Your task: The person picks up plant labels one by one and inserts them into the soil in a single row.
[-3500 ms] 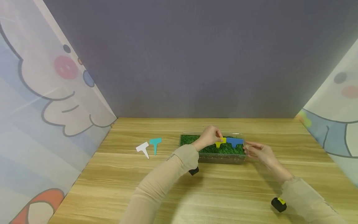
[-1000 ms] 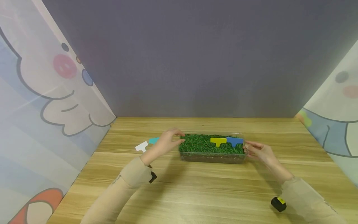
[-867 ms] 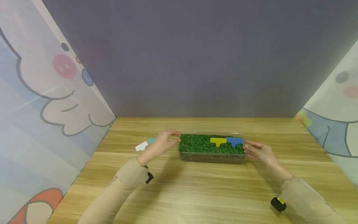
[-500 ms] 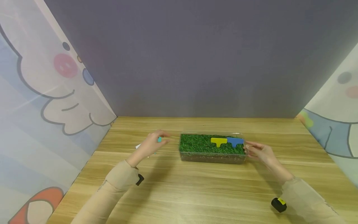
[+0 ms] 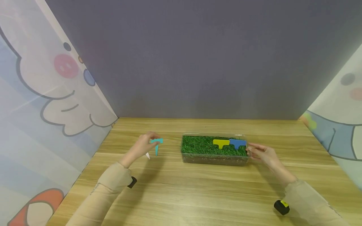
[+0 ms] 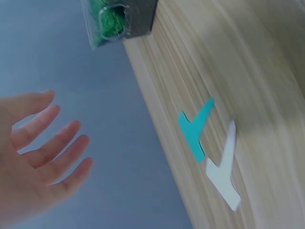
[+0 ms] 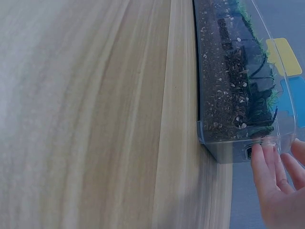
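**Grass-filled box (image 5: 215,159) on a wooden table (image 5: 212,194)**

A tall grey wall (image 5: 198,62) closes off the far side, with cartoon panels (image 5: 31,125) to left and right. On the table in front of me, the clear box stands right of centre, its green turf (image 5: 196,145) showing dark soil (image 7: 224,86) beneath.

The right hand (image 5: 267,155) touches the box's right end, fingertips on the wall, fingers fairly straight. The left hand (image 5: 142,146) hovers over the table's left part, fingers loosely spread and apart from the markers below.

A blue marker (image 5: 237,142) stands upright in the turf near the right end, a yellow marker (image 5: 221,142) just left of it; I cannot tell whether they touch. Under the left hand, a teal marker (image 6: 193,133) lies flat, a white marker (image 6: 224,179) just beside it.
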Tool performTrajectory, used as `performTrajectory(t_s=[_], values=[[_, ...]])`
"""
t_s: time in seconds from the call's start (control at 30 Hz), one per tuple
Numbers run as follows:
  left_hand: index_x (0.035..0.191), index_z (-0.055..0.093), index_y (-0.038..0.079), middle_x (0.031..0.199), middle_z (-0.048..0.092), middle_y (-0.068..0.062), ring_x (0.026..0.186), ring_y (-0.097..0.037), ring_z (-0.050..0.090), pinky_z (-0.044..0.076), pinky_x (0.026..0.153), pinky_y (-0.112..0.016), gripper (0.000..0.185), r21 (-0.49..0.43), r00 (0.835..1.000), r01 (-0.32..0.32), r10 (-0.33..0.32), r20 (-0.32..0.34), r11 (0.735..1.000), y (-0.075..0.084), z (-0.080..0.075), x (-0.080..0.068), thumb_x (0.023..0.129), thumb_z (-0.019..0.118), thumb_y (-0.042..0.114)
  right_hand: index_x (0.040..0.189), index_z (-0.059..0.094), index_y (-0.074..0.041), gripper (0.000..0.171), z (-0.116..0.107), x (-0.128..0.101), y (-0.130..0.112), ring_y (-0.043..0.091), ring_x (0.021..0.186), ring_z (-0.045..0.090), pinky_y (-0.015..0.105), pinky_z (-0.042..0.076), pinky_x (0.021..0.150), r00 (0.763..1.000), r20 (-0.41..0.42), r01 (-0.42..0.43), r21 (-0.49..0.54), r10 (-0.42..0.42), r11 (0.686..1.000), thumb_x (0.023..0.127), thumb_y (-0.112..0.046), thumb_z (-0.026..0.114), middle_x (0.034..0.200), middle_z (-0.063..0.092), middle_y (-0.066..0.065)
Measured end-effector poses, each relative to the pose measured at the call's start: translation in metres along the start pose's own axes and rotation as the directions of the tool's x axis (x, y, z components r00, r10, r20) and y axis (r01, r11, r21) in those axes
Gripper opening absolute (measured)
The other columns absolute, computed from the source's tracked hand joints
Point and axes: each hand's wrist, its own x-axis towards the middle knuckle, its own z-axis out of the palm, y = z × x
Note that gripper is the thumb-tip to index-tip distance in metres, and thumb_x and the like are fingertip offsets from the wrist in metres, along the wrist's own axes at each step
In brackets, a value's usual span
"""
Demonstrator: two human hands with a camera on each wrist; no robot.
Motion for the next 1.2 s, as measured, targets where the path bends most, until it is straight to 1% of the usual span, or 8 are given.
performTrajectory(t_s=[0.13, 0.3, 0.57, 0.67, 0.9, 1.0, 1.17, 1.2], values=[[0.106, 0.059, -0.002, 0.107, 0.057, -0.017, 0.097, -0.034, 0.053, 0.046, 0.079, -0.045, 0.025, 0.034, 1.0, 0.008, -0.008, 0.001, 0.999, -0.01, -0.003, -0.001, 0.085, 0.059, 0.011, 0.122, 0.054, -0.017, 0.069, 0.0, 0.001, 0.001, 0.007, 0.084, 0.063, 0.026, 0.05, 0.075, 1.0, -0.007, -0.002, -0.007, 0.002, 1.0, 0.062, -0.044, 0.075, 0.09, 0.066, -0.011], [0.106, 0.056, -0.005, 0.107, 0.057, -0.021, 0.094, -0.035, 0.053, 0.047, 0.078, -0.045, 0.026, 0.034, 1.0, 0.017, -0.017, 0.017, 0.999, -0.024, -0.007, -0.003, 0.084, 0.059, 0.007, 0.12, 0.055, -0.018, 0.064, 0.001, -0.001, -0.001, 0.007, 0.084, 0.063, 0.026, 0.05, 0.075, 1.0, -0.008, 0.0, -0.008, 0.0, 1.0, 0.064, -0.043, 0.074, 0.09, 0.066, -0.011], [0.105, 0.054, -0.009, 0.105, 0.057, -0.024, 0.094, -0.039, 0.053, 0.046, 0.08, -0.047, 0.027, 0.047, 0.996, 0.055, -0.058, 0.065, 0.997, -0.043, -0.008, -0.004, 0.082, 0.058, 0.002, 0.116, 0.058, -0.019, 0.041, 0.008, -0.011, -0.012, 0.008, 0.082, 0.063, 0.026, 0.05, 0.074, 0.999, 0.026, 0.034, -0.022, -0.033, 0.999, 0.077, -0.029, 0.068, 0.091, 0.066, -0.01], [0.105, 0.053, -0.009, 0.105, 0.056, -0.026, 0.094, -0.04, 0.052, 0.046, 0.08, -0.048, 0.027, 0.07, 0.994, 0.067, -0.072, 0.077, 0.995, -0.047, -0.007, -0.004, 0.081, 0.06, 0.003, 0.118, 0.057, -0.018, 0.041, 0.009, -0.014, -0.015, 0.007, 0.084, 0.062, 0.026, 0.05, 0.074, 0.998, 0.045, 0.048, -0.021, -0.047, 0.999, 0.079, -0.027, 0.066, 0.092, 0.065, -0.01], [0.105, 0.052, -0.01, 0.103, 0.055, -0.027, 0.095, -0.042, 0.052, 0.046, 0.079, -0.049, 0.027, 0.097, 0.989, 0.108, -0.117, 0.093, 0.989, -0.056, -0.005, -0.003, 0.081, 0.059, 0.002, 0.111, 0.06, -0.026, 0.048, 0.005, -0.008, -0.009, 0.005, 0.085, 0.062, 0.025, 0.049, 0.076, 1.0, 0.021, 0.014, -0.013, -0.014, 1.0, 0.067, -0.041, 0.073, 0.091, 0.065, -0.012], [0.104, 0.053, -0.01, 0.101, 0.055, -0.028, 0.094, -0.043, 0.052, 0.046, 0.078, -0.049, 0.029, 0.116, 0.989, 0.099, -0.11, 0.095, 0.988, -0.076, 0.001, 0.0, 0.08, 0.062, 0.003, 0.114, 0.059, -0.022, 0.053, 0.004, -0.006, -0.006, 0.006, 0.085, 0.062, 0.026, 0.049, 0.076, 0.999, 0.023, 0.022, -0.003, -0.022, 1.0, 0.067, -0.04, 0.073, 0.092, 0.065, -0.011], [0.105, 0.056, -0.005, 0.101, 0.057, -0.026, 0.089, -0.039, 0.055, 0.049, 0.073, -0.043, 0.039, 0.149, 0.996, 0.03, -0.043, 0.084, 0.988, -0.135, 0.021, 0.012, 0.075, 0.07, 0.016, 0.117, 0.057, -0.02, 0.063, 0.003, -0.004, -0.003, 0.007, 0.085, 0.062, 0.026, 0.049, 0.075, 1.0, 0.001, 0.015, -0.011, -0.015, 1.0, 0.062, -0.045, 0.075, 0.091, 0.066, -0.011], [0.105, 0.056, -0.004, 0.101, 0.057, -0.026, 0.09, -0.039, 0.055, 0.049, 0.074, -0.043, 0.04, 0.16, 0.995, 0.039, -0.054, 0.086, 0.986, -0.137, 0.022, 0.012, 0.075, 0.07, 0.017, 0.119, 0.056, -0.018, 0.065, 0.003, -0.004, -0.003, 0.007, 0.085, 0.062, 0.026, 0.049, 0.076, 1.0, 0.003, 0.018, -0.016, -0.018, 1.0, 0.063, -0.045, 0.074, 0.091, 0.066, -0.011]])
